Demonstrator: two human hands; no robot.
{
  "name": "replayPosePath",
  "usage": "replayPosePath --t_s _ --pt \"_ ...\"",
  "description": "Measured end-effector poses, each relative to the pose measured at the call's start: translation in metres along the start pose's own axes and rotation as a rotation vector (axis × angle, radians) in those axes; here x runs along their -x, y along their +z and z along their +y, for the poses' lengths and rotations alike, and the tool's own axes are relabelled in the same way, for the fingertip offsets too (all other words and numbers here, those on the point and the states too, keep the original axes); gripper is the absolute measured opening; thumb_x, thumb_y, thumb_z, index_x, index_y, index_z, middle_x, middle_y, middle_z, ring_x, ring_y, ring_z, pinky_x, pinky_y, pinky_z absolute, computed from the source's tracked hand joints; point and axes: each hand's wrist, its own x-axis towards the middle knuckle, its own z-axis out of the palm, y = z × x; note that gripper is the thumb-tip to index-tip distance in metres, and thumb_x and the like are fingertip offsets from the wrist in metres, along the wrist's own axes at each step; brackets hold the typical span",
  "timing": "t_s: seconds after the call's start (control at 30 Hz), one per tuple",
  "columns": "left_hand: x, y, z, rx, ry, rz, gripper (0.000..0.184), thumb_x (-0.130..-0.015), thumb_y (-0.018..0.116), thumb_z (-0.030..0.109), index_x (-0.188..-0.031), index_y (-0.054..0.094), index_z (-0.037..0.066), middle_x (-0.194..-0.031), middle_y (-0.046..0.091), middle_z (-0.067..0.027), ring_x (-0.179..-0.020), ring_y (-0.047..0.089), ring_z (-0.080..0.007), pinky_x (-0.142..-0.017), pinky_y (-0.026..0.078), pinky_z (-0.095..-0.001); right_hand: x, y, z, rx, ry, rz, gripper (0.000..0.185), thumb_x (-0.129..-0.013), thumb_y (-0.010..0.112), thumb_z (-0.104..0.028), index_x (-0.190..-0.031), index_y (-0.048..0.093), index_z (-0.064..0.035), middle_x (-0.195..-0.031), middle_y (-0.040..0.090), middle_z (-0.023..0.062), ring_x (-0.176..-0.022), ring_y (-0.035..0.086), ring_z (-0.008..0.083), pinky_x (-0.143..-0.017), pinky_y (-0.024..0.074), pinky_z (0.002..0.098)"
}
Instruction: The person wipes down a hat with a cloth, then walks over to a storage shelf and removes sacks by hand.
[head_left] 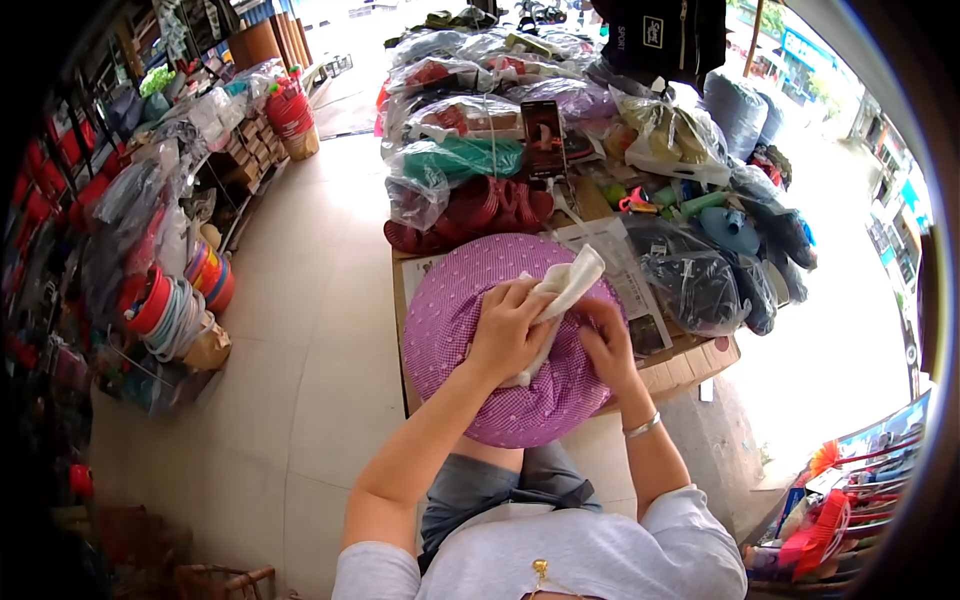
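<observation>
Left grip is clamped on a white cloth, whose upper end sticks out toward 1 o'clock. Right grip rests just beside it with curled fingers against the purple fabric; whether it pinches anything, I cannot tell. A bangle circles the right wrist. The fabric lies round and gathered under both grips, in front of the person, overlapping the near edge of the tabletop.

From the fabric, newspaper lies at 2 o'clock, bagged black goods beyond it. Dark red sandals sit at 12 o'clock, a green bagged item behind them. Farther out, red buckets stand at 10 o'clock, and a wire coil hangs at 9.
</observation>
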Motion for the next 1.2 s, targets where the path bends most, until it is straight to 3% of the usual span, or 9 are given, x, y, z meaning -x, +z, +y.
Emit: replayPosePath --t_s 0.07,0.2,0.3,0.37,0.57,0.7,0.83,0.97,1.2 --pt "-0.002 -0.001 0.004 0.069 0.003 0.002 0.034 -0.080 0.066 0.015 -0.111 0.062 0.004 -0.119 0.059 -0.0158 -0.109 0.054 -0.0370 -0.096 0.040 -0.0463 -0.020 0.009 -0.005 -0.541 0.123 0.194 0.038 -0.087 0.059 -0.006 -0.124 0.051 0.0022 -0.118 0.058 0.0165 -0.113 0.055 0.0232 -0.098 0.0422 0.0359" --pt "-0.001 -0.002 0.002 0.156 0.003 -0.003 0.038 -0.081 0.063 0.013 -0.118 0.059 0.007 -0.117 0.059 -0.0168 -0.107 0.054 -0.0388 -0.095 0.041 -0.0464 -0.043 0.022 -0.013 -0.157 0.187 0.034 0.035 -0.089 0.060 -0.009 -0.121 0.052 0.0012 -0.112 0.060 0.0152 -0.103 0.059 0.0226 -0.090 0.0459 0.0345" --pt "0.006 -0.006 -0.002 0.531 -0.279 -0.018 0.040 -0.081 0.061 0.012 -0.120 0.055 0.004 -0.115 0.059 -0.0180 -0.106 0.055 -0.0391 -0.094 0.042 -0.0461 -0.058 0.032 -0.016 -0.072 0.069 -0.023 0.030 -0.089 0.063 -0.009 -0.118 0.055 -0.0037 -0.100 0.063 0.0102 -0.090 0.059 0.0152 -0.077 0.0492 0.0304" --pt "0.007 -0.004 -0.001 0.580 -0.256 0.189 0.040 -0.082 0.060 0.011 -0.120 0.053 0.002 -0.113 0.060 -0.0194 -0.105 0.055 -0.0397 -0.094 0.042 -0.0457 -0.071 0.020 -0.033 -0.045 0.145 0.051 0.029 -0.090 0.062 -0.009 -0.117 0.056 -0.0035 -0.100 0.063 0.0095 -0.089 0.059 0.0137 -0.076 0.0495 0.0289" --pt "0.004 0.004 0.002 0.127 -0.032 0.048 0.038 -0.083 0.064 0.019 -0.117 0.060 0.003 -0.118 0.060 -0.0179 -0.115 0.053 -0.0367 -0.102 0.038 -0.0448 -0.118 -0.019 -0.063 0.038 -0.146 0.432 0.039 -0.087 0.065 -0.008 -0.122 0.048 -0.0022 -0.103 0.063 0.0105 -0.089 0.060 0.0149 -0.077 0.0516 0.0295" --pt "0.006 0.009 0.002 0.105 0.131 -0.143 0.034 -0.082 0.064 0.022 -0.112 0.064 0.006 -0.118 0.061 -0.0149 -0.119 0.051 -0.0326 -0.106 0.034 -0.0456 -0.127 0.019 -0.055 0.493 -0.096 0.037 0.057 -0.069 0.075 -0.008 -0.121 0.051 -0.0094 -0.103 0.061 0.0174 -0.094 0.063 0.0342 -0.080 0.0501 0.0402" --pt "0.007 0.003 0.003 0.372 0.128 -0.332 0.029 -0.080 0.065 0.015 -0.107 0.066 0.005 -0.111 0.063 -0.0164 -0.109 0.057 -0.0346 -0.099 0.042 -0.0442 -0.138 0.083 0.001 0.400 -0.273 -0.574 0.030 -0.080 0.067 -0.027 -0.105 0.066 -0.0109 -0.105 0.066 0.0146 -0.097 0.061 0.0365 -0.083 0.0480 0.0450" --pt "0.006 0.003 0.000 0.454 0.088 -0.306 0.022 -0.079 0.066 0.010 -0.099 0.068 0.002 -0.107 0.064 -0.0164 -0.104 0.059 -0.0355 -0.092 0.046 -0.0427 -0.153 0.095 0.014 0.485 -0.272 -0.594 0.031 -0.083 0.063 -0.032 -0.106 0.067 -0.0107 -0.104 0.067 0.0155 -0.099 0.062 0.0363 -0.084 0.0480 0.0450" --pt "0.012 0.009 0.000 0.367 0.060 -0.138 0.015 -0.079 0.065 0.005 -0.094 0.069 0.002 -0.102 0.064 -0.0135 -0.099 0.057 -0.0331 -0.089 0.047 -0.0406 -0.153 0.039 0.069 0.488 0.194 -0.340 0.032 -0.088 0.056 -0.037 -0.106 0.067 -0.0130 -0.105 0.067 0.0164 -0.100 0.062 0.0363 -0.088 0.0476 0.0426"
